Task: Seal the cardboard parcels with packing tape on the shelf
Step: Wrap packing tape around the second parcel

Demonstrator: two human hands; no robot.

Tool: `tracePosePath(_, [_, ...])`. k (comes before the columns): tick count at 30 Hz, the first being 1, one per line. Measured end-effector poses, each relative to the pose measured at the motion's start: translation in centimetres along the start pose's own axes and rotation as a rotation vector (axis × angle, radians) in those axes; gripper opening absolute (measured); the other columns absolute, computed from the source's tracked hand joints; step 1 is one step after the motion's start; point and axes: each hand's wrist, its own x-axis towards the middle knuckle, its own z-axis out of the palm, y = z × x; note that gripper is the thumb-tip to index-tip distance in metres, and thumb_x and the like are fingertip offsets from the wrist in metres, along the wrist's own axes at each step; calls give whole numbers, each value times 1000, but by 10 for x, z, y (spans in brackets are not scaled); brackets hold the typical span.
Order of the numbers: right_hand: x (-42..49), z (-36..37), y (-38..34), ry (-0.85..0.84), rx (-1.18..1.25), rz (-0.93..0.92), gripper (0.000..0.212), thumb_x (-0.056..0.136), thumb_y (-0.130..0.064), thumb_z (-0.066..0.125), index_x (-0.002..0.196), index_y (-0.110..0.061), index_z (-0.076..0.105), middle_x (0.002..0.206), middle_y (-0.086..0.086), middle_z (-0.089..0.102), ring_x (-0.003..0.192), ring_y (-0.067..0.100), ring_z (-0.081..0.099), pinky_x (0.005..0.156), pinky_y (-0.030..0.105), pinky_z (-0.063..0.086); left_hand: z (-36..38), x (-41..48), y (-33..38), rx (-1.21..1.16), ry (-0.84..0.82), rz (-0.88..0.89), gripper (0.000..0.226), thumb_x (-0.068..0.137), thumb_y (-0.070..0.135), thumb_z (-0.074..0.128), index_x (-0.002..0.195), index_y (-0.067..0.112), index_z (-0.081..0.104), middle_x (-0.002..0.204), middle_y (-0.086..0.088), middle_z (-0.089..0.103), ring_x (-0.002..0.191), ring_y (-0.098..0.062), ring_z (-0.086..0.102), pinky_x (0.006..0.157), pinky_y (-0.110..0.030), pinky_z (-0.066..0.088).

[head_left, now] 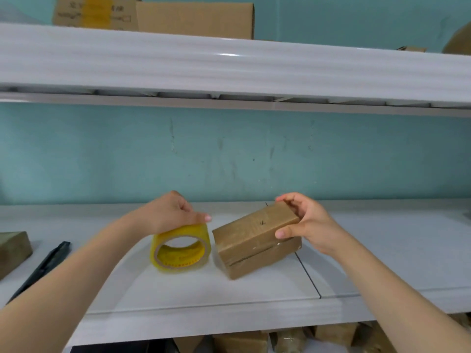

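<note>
A small cardboard parcel (pixel 252 240) lies on the white shelf (pixel 382 250), its front seam partly covered by clear tape. My right hand (pixel 303 222) grips the parcel's right end, thumb on the front face and fingers over the top. Just left of the parcel stands a yellow roll of packing tape (pixel 182 248) on its edge. My left hand (pixel 170 212) holds the roll from above, fingers curled over its top.
A dark pen-like cutter (pixel 46 263) and another brown parcel (pixel 12 250) lie at the shelf's left end. An upper shelf (pixel 229 70) carries a large cardboard box (pixel 178 17). More boxes (pixel 280 340) sit below the shelf.
</note>
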Motion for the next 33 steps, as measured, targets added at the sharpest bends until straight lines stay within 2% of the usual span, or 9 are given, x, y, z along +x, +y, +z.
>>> tracePosePath(4, [-6,0,26,-57,1,72,74,34,-4,85,102,-15,58,96,3,64,80,1,64,69,16,51,12,1,-3,117,-111,-180,53,67,68,65,49,18,69,39,6,54,39,-7,49,57,-22,43])
tracePosePath(12, [-9,-3,25,-126,-121,145,78,42,-14,92,110,-24,55,109,4,62,98,11,62,84,23,50,17,7,-1,201,-132,-209,59,65,74,61,58,16,72,52,2,57,55,-14,54,66,-26,44])
tracePosePath(14, [-5,-6,10,-199,-335,148,73,54,-17,89,116,-27,52,115,1,58,108,13,57,96,26,45,18,8,-1,209,-138,-215,58,66,74,60,56,18,71,54,2,56,57,-14,54,66,-27,43])
tracePosePath(16, [-1,2,-10,-298,-813,77,68,65,-34,82,124,-25,49,121,-4,53,118,13,49,105,30,36,19,10,0,205,-144,-220,56,66,73,61,55,19,70,54,2,56,57,-14,54,65,-27,43])
tracePosePath(18, [-1,27,-26,-431,-1247,-43,83,69,-53,69,136,-15,40,140,2,41,136,19,31,116,41,17,21,12,2,204,-143,-214,55,67,71,62,52,19,68,52,3,56,56,-13,53,64,-27,43])
tracePosePath(20, [-5,61,-32,-546,-1332,-61,104,73,-61,61,148,-6,15,158,9,11,146,19,4,119,43,4,23,15,5,206,-157,-206,54,67,69,64,47,19,65,49,4,53,54,-13,51,59,-26,40])
tracePosePath(21, [-7,74,-35,-557,-1304,-81,106,75,-61,59,148,-4,9,159,10,5,147,19,1,120,40,4,23,17,7,211,-165,-207,53,67,69,64,48,20,66,50,4,53,54,-13,50,59,-26,39])
tracePosePath(28, [-4,90,-25,-392,-1243,-240,92,80,-66,50,148,-15,17,153,3,28,140,18,25,114,30,20,31,9,4,126,-90,-251,52,69,64,67,53,17,50,52,3,46,49,-14,43,50,-26,32])
tracePosePath(33, [13,101,-23,-312,-1309,-267,86,76,-71,48,142,-19,29,139,-1,42,130,19,37,104,33,29,34,8,-14,-114,335,-204,57,74,50,68,43,12,39,41,1,38,41,-16,38,50,-32,37])
